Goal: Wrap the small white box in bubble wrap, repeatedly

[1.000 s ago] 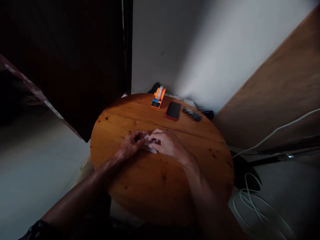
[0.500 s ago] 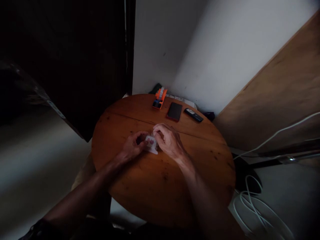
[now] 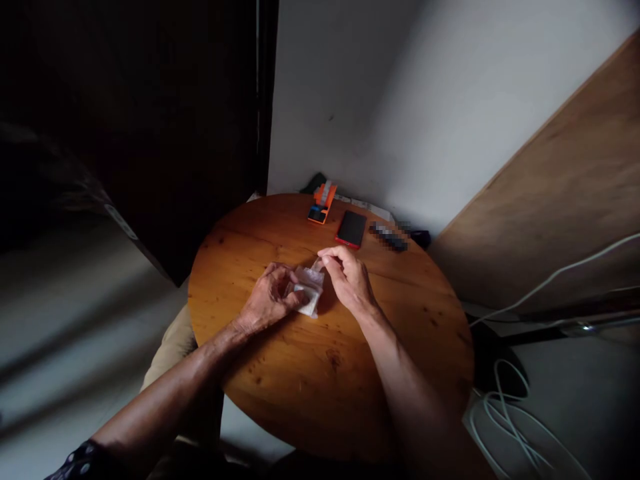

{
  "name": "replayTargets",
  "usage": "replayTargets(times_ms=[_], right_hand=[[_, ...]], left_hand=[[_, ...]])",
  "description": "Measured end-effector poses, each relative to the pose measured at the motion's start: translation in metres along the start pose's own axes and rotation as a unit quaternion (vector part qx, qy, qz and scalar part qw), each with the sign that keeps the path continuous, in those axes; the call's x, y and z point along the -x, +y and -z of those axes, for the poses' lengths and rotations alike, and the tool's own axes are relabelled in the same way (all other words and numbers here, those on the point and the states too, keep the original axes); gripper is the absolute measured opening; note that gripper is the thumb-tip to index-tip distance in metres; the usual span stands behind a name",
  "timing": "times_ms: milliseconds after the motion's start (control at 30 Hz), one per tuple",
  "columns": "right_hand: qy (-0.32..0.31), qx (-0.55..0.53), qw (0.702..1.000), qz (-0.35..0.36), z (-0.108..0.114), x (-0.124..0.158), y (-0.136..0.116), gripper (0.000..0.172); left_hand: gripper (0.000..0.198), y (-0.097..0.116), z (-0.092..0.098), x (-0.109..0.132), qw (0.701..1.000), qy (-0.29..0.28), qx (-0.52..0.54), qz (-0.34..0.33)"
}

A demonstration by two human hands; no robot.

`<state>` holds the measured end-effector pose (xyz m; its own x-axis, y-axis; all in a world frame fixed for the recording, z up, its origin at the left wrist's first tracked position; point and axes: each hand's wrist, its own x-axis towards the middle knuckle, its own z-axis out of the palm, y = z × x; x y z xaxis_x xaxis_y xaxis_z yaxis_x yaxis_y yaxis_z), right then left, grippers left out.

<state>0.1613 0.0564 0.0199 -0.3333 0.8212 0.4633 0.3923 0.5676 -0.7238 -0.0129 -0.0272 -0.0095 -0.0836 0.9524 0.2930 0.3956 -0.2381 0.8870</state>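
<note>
A small white plastic packet (image 3: pixel 311 291) lies low over the round wooden table, between my two hands. My left hand (image 3: pixel 270 297) grips its left side, with the thumb across the front and the fingers curled behind. At the packet's upper right, my right hand (image 3: pixel 349 275) pinches a clear film flap (image 3: pixel 318 265) between thumb and fingertips, stretched up from the packet. Something flat and whitish shows at the packet's lower half, but I cannot make out what it is.
Along the table's far side are an orange item with a grey strap (image 3: pixel 323 201), a red-edged dark phone or tablet (image 3: pixel 351 229) and a dark slim object blurred into blocks (image 3: pixel 389 237). The wooden table (image 3: pixel 330 373) stands near a wall. White cable (image 3: pixel 505 407) coils on the floor at right.
My right hand has moved slightly right, drawing the clear flap out from the packet. My left hand has shifted over the packet's front, and the pink print seen before is no longer visible.
</note>
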Motion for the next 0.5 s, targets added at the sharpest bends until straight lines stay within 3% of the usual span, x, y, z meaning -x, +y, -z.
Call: replayTargets(times_ms=[367, 500], right_hand=[[0.022, -0.099, 0.99, -0.099, 0.005, -0.008, 0.023, 0.028], [0.027, -0.109, 0.988, -0.11, 0.004, -0.008, 0.029, 0.028]], left_hand=[[0.007, 0.006, 0.002, 0.002, 0.996, -0.007, 0.076, -0.039], [0.01, 0.004, 0.001, 0.003, 0.995, -0.02, 0.101, 0.001]])
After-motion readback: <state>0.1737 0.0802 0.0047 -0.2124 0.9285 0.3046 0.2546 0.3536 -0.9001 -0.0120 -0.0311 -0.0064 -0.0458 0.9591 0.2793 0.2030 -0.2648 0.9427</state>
